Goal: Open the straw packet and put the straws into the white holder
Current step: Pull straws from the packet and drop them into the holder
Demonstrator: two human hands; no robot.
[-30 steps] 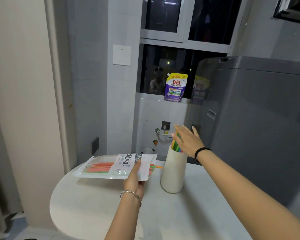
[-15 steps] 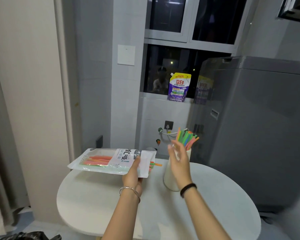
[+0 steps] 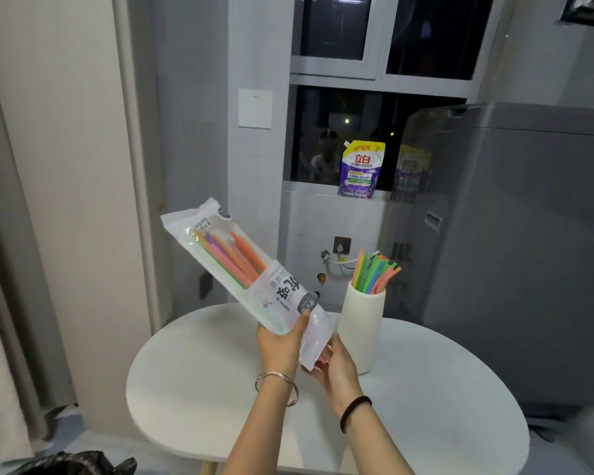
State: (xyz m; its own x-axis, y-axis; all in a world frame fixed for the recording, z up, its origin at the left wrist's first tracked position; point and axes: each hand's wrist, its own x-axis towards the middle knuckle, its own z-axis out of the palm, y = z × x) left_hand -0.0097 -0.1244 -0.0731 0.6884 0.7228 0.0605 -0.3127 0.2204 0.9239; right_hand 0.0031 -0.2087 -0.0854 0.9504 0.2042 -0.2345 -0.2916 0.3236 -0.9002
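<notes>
My left hand point(image 3: 281, 347) grips the clear straw packet point(image 3: 240, 269) near its lower end and holds it tilted, sealed end up to the left, open end down. Coloured straws show inside it. My right hand point(image 3: 336, 368) sits under the open lower end, fingers around the straw tips point(image 3: 327, 353) that poke out. The white holder point(image 3: 360, 329) stands upright on the round white table point(image 3: 426, 406), just right of both hands, with a bunch of coloured straws point(image 3: 374, 272) fanned out of its top.
A grey washing machine point(image 3: 515, 252) stands close behind the table on the right. A purple detergent pouch point(image 3: 360, 169) sits on the window sill. A curtain point(image 3: 21, 269) hangs at the left, and a dark bag point(image 3: 72, 464) lies on the floor.
My left hand has lifted and tilted the packet from flat to steep, open end down. My right hand left the straws in the holder and came to the packet's lower end.
</notes>
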